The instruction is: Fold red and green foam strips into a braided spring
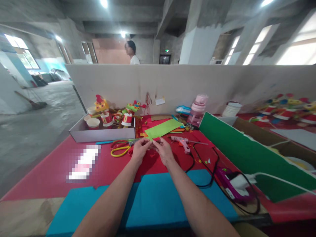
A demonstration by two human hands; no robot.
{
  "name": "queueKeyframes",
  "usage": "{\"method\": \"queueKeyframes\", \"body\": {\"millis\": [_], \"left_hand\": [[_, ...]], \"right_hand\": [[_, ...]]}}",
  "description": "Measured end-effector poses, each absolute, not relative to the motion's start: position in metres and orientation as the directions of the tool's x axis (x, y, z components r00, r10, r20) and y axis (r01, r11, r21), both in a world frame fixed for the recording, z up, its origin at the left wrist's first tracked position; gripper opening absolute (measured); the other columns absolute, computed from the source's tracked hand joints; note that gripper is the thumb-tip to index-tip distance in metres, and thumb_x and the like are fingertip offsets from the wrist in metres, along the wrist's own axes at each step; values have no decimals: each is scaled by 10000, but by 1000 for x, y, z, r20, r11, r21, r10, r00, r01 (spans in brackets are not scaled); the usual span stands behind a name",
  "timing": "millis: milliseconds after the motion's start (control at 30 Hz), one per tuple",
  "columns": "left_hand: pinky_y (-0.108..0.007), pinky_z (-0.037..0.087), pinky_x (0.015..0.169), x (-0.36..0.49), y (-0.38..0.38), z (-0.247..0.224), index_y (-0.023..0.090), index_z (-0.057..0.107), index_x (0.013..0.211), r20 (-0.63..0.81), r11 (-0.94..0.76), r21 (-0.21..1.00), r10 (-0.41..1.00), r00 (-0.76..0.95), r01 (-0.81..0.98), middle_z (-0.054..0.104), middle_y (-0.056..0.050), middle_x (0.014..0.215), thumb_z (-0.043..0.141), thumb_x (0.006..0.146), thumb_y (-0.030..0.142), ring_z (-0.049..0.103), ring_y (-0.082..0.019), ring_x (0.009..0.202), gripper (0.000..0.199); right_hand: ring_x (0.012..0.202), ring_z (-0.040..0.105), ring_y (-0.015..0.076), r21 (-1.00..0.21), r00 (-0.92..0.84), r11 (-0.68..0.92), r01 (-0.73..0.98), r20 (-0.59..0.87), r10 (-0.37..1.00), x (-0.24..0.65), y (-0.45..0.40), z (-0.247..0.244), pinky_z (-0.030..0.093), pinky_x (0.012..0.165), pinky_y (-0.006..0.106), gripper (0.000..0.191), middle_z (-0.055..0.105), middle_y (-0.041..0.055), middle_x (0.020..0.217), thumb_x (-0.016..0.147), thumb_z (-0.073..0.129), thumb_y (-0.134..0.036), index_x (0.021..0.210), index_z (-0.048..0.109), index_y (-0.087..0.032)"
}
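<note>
My left hand [140, 149] and my right hand [163, 150] meet over the red tabletop, fingertips pinched together. Between them a small green paper piece [150, 136] sticks up. A bit of red paper [156, 139] shows at the right fingertips; whether it is joined to the green is hidden. Left of my left hand lie scissors [121, 150] with yellow and red handles. A pink glue gun [183, 143] rests to the right of my right hand. Beyond my fingers lies a light green paper sheet [165, 127], with orange strips beside it.
A white box [103, 135] holds paper cups and cup figures. Blue sheets [160, 200] lie under my forearms. At right are a green-sided box [237, 151], a purple power strip [234, 187] and black cable. A partition [172, 79] stands behind; a person [133, 54] is beyond it.
</note>
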State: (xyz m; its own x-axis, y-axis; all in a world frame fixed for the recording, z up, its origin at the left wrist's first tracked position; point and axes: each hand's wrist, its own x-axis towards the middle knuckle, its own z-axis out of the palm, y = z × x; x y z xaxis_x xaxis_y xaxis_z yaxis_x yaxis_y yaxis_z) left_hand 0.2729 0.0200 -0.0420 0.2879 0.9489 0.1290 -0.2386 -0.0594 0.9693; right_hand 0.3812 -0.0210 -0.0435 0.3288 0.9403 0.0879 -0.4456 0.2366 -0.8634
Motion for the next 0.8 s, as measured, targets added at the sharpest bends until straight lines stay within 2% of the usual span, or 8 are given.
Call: {"method": "queueKeyframes", "body": {"millis": [200, 433, 800], "left_hand": [[-207, 426, 533, 273, 20, -41, 130, 642, 700, 118, -62, 976, 957, 264, -210, 602, -5, 650, 761, 590, 367, 515, -92, 561, 287], [-200, 363, 504, 274, 18, -39, 128, 634, 673, 155, -116, 978, 960, 235, -171, 573, 9, 588, 743, 607, 325, 466, -79, 516, 234], [-211, 347, 507, 274, 18, -38, 134, 630, 659, 186, -158, 977, 959, 216, -141, 563, 16, 559, 719, 614, 300, 452, -84, 504, 193]], "right_hand": [[689, 608, 140, -924, 381, 206, -324, 72, 922, 382, -23, -44, 526, 699, 291, 288, 647, -24, 721, 589, 773, -383, 740, 614, -196], [681, 588, 151, -951, 449, 247, -188, 140, 883, 384, -19, -48, 507, 655, 280, 275, 644, -8, 707, 619, 743, -398, 752, 627, -187], [618, 566, 137, -950, 454, 272, -152, 177, 873, 384, -17, -49, 494, 610, 265, 224, 614, -20, 654, 639, 715, -363, 735, 612, -189]]}}
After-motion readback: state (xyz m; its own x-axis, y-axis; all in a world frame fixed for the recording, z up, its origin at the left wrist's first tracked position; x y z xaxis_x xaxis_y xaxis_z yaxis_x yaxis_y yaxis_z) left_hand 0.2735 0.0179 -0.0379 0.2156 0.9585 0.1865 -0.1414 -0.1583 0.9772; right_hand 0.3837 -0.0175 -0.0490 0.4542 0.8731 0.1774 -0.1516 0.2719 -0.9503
